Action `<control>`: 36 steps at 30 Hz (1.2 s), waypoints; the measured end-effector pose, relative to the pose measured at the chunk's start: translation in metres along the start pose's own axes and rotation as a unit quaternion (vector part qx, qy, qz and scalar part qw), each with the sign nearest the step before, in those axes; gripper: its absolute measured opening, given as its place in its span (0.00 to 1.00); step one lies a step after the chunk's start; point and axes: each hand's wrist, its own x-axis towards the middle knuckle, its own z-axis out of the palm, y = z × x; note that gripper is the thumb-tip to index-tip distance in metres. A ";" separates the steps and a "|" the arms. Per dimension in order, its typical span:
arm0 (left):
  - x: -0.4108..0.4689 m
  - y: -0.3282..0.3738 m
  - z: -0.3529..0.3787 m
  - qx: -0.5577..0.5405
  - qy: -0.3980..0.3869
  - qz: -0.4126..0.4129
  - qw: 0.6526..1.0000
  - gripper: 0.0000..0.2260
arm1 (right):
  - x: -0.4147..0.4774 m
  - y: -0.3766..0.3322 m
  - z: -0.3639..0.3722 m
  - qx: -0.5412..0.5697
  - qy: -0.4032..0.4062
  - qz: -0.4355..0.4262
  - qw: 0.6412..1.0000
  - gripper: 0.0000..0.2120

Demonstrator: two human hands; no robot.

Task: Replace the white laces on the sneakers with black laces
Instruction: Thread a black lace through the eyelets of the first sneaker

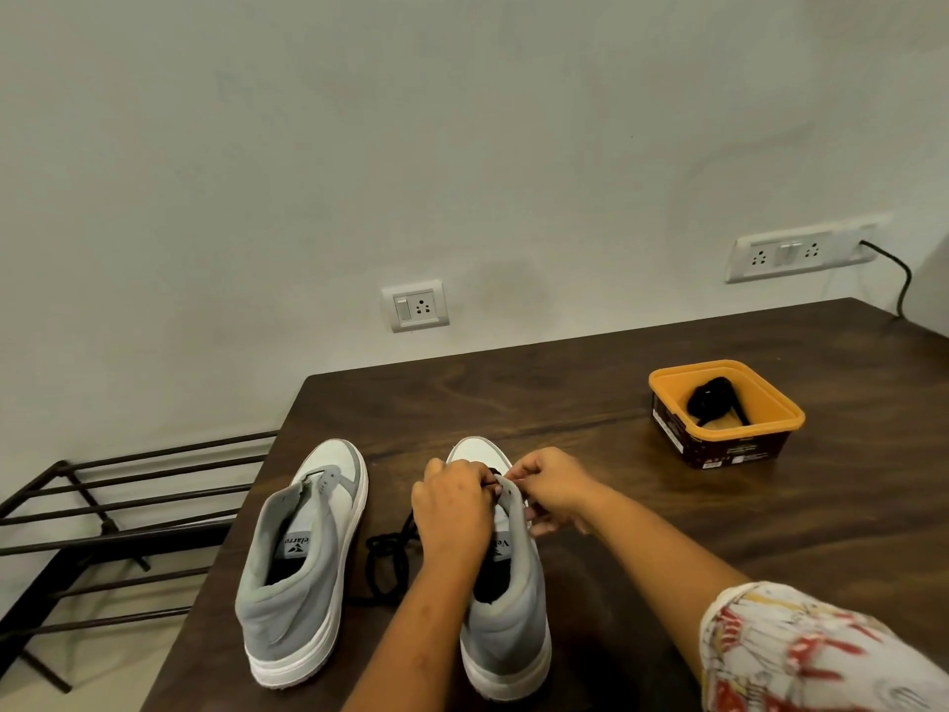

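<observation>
Rack [102, 531] of dark metal bars fills the lower left of the frame, beside the dark wooden table [616, 429]. Near the table's left edge stands a grey and white unlaced sneaker [303, 573], its heel toward the bottom of the frame and its eyelets bare. Just right of it a black lace [385, 552] lies in loose coils on the table and runs up under the left hand [452, 506]. That hand is curled over the tongue of the second sneaker [506, 608] at lower centre, and its fingers pinch the lace where a short dark piece shows between the two hands. The right hand [552, 488] sits just beside it, nearly touching, fingers bent tight and pinching the grey eyelet flap of the same sneaker; whether it also holds the lace end cannot be told. A patterned sleeve [801, 655] covers the arm at lower right. On the wall above the hands is a single socket [416, 305]. Well apart to the right, an orange-rimmed tub [667, 382] stands on the table with a spare black lace [711, 398] bundled inside, and above it a wider socket plate [801, 251] has a black cable [898, 280] hanging from it
</observation>
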 end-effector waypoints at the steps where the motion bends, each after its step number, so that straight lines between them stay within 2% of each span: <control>1: 0.000 0.000 0.000 0.001 -0.001 0.000 1.000 0.09 | 0.002 0.001 0.003 -0.020 0.029 -0.009 0.999 0.10; 6: -0.002 -0.001 0.001 -0.001 -0.005 -0.005 1.000 0.09 | 0.005 -0.002 0.010 -0.113 0.085 -0.045 0.989 0.12; 8: -0.003 -0.001 0.000 -0.004 -0.002 -0.004 1.000 0.09 | 0.003 -0.004 0.009 -0.100 0.099 -0.035 0.989 0.11; 10: -0.004 -0.003 -0.001 -0.012 0.001 -0.008 1.000 0.09 | 0.002 -0.007 0.000 0.022 0.113 0.002 0.993 0.12; 12: -0.004 -0.004 -0.002 -0.020 0.001 -0.012 1.000 0.08 | -0.002 -0.013 -0.016 0.192 0.115 0.042 0.974 0.12; 13: -0.004 -0.005 -0.002 -0.022 0.002 -0.013 1.000 0.09 | -0.004 -0.017 -0.024 0.289 0.119 0.047 0.949 0.11; 15: -0.004 -0.005 -0.002 -0.026 0.001 -0.012 1.000 0.09 | -0.008 -0.024 -0.039 0.456 0.157 0.022 0.876 0.09; 16: -0.004 -0.005 -0.001 -0.028 0.000 -0.012 1.000 0.09 | -0.009 -0.027 -0.042 0.511 0.179 -0.001 0.841 0.10; 17: -0.004 -0.004 -0.001 -0.031 0.003 -0.010 0.999 0.08 | -0.011 -0.030 -0.043 0.535 0.198 -0.029 0.821 0.10; 18: -0.004 -0.004 0.000 -0.036 0.010 -0.008 0.999 0.08 | -0.011 -0.033 -0.041 0.527 0.215 -0.056 0.820 0.10; 19: -0.004 -0.003 0.000 -0.040 0.018 -0.007 0.999 0.07 | -0.010 -0.033 -0.037 0.470 0.242 -0.085 0.845 0.10; 20: -0.004 -0.003 0.001 -0.043 0.026 -0.008 0.999 0.07 | -0.007 -0.032 -0.032 0.343 0.274 -0.129 0.889 0.10; 21: -0.004 -0.004 0.001 -0.043 0.030 -0.010 0.999 0.07 | -0.004 -0.028 -0.027 0.159 0.285 -0.180 0.928 0.09; 22: -0.004 -0.004 0.002 -0.043 0.031 -0.012 0.999 0.07 | -0.003 -0.025 -0.022 -0.012 0.252 -0.221 0.942 0.10; 24: -0.004 -0.005 0.002 -0.046 0.030 -0.018 0.998 0.09 | 0.002 -0.020 -0.009 -0.253 0.122 -0.214 0.936 0.16; 26: -0.003 -0.007 0.003 -0.046 0.033 -0.021 0.998 0.12 | 0.004 -0.017 0.004 -0.389 0.044 -0.172 0.904 0.17; 27: -0.003 -0.008 0.003 -0.042 0.033 -0.021 0.998 0.13 | 0.004 -0.016 0.007 -0.425 0.039 -0.161 0.890 0.15; 29: -0.003 -0.008 0.003 -0.040 0.033 -0.021 0.998 0.14 | 0.004 -0.017 0.001 -0.428 0.053 -0.151 0.889 0.11; 34: -0.003 -0.008 0.002 -0.041 0.028 -0.021 0.999 0.12 | -0.005 -0.020 -0.031 -0.329 0.075 -0.131 0.932 0.12; 36: -0.003 -0.007 0.002 -0.043 0.028 -0.020 0.998 0.12 | -0.006 -0.016 -0.028 -0.317 0.030 -0.125 0.940 0.13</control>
